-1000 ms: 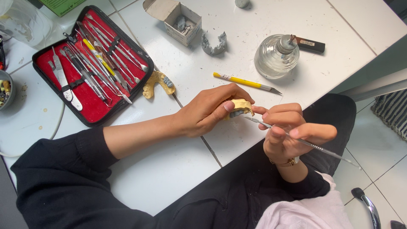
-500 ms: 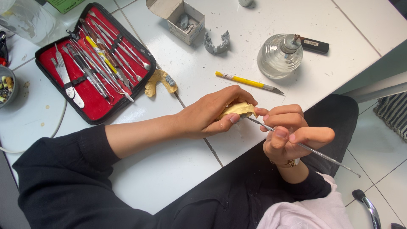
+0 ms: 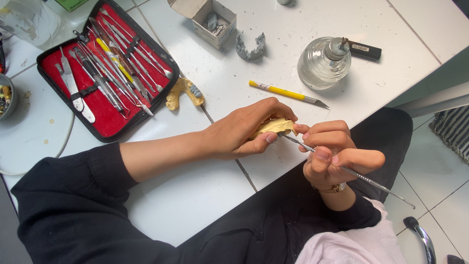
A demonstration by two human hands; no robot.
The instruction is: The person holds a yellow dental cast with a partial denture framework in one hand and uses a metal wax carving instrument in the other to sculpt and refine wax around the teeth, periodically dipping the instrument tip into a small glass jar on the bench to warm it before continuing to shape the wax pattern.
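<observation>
My left hand [image 3: 244,129] grips a small yellow dental cast [image 3: 273,126] just above the front edge of the white table [image 3: 205,195]. My right hand [image 3: 332,156] holds a thin metal carving tool [image 3: 361,177] like a pen, its tip touching the cast's right side. The tool's long handle runs down to the right past my wrist. Both arms wear black sleeves.
An open red-lined case of metal instruments [image 3: 105,73] lies at the left. Beside it sits another yellow cast [image 3: 181,93]. Farther back are a yellow-handled knife [image 3: 288,94], a glass spirit lamp [image 3: 325,63], a grey cast [image 3: 250,48] and a small cardboard box [image 3: 205,19].
My hands stay together on the cast. The left hand has turned the cast slightly, and the tool tip has shifted along its edge.
</observation>
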